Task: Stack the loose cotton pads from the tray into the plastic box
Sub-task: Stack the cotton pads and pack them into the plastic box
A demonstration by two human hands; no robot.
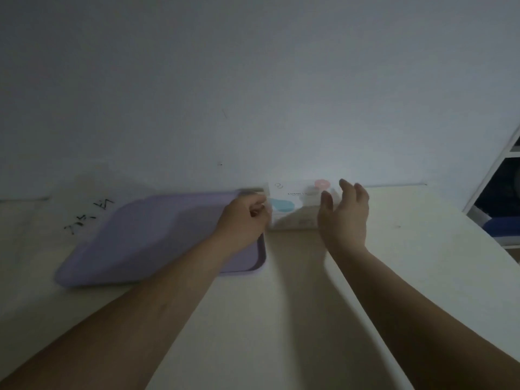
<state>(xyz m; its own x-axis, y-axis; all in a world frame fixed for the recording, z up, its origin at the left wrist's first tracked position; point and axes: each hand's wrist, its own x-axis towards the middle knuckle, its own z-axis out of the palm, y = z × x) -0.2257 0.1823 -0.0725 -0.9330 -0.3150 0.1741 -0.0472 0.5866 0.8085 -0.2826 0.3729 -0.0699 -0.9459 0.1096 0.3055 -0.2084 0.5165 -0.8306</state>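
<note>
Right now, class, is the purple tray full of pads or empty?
Empty, as far as visible: the tray has a bare lilac floor; the left hand and forearm hide its right part.

Lilac tray [146, 237], clear box [295, 209] with pink and blue patches

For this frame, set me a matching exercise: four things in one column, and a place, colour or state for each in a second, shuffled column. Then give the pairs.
Column one
1. tray
2. plastic box
3. left hand
4. right hand

Column two
A. fingers straight and apart, raised at the box's right end
B. lavender, lying on the left part of the table
C. fingers curled, at the tray's far right corner
D. clear, by the wall, printed with blue and pink shapes

Pairs: 1-B; 2-D; 3-C; 4-A
</note>
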